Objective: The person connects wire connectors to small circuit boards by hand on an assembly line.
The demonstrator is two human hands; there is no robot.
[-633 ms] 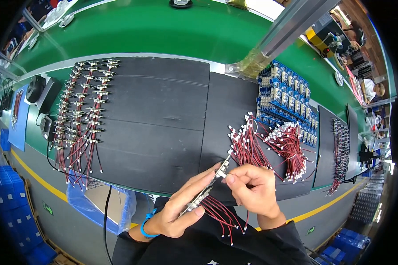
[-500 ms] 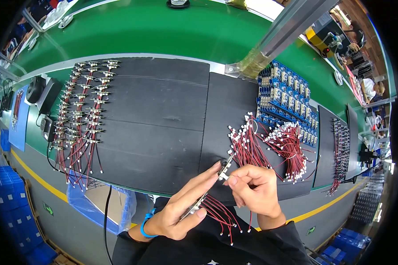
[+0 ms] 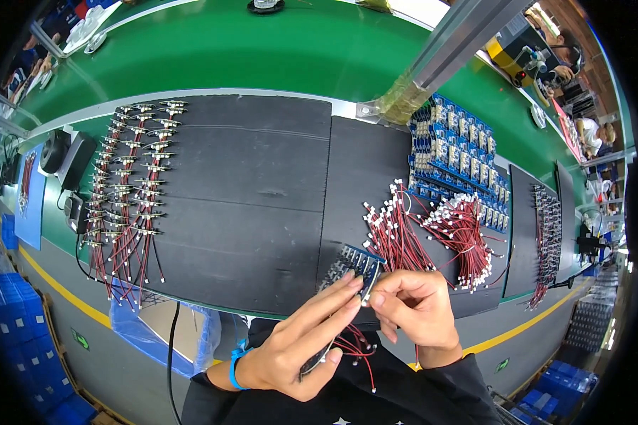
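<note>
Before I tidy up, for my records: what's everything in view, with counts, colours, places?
Tabletop: one, green, across the view
Mats: several, black, on the tabletop
Held board: one, blue, in the left hand
Stacked boards: many, blue, right of centre
Cables: many, dark red, two heaps beside those
Wired boards: many, pale, left and far right
Post: one, silver, upper right
Box: one, blue lined, lower left
Bins: several, blue, far lower left
Machine: one, yellow and black, upper right
Co-workers: at least two, one white-topped, upper right
Wristband: one, blue, left wrist
Left hand: one, bare, lower centre
Right hand: one, bare, at board's edge
</note>
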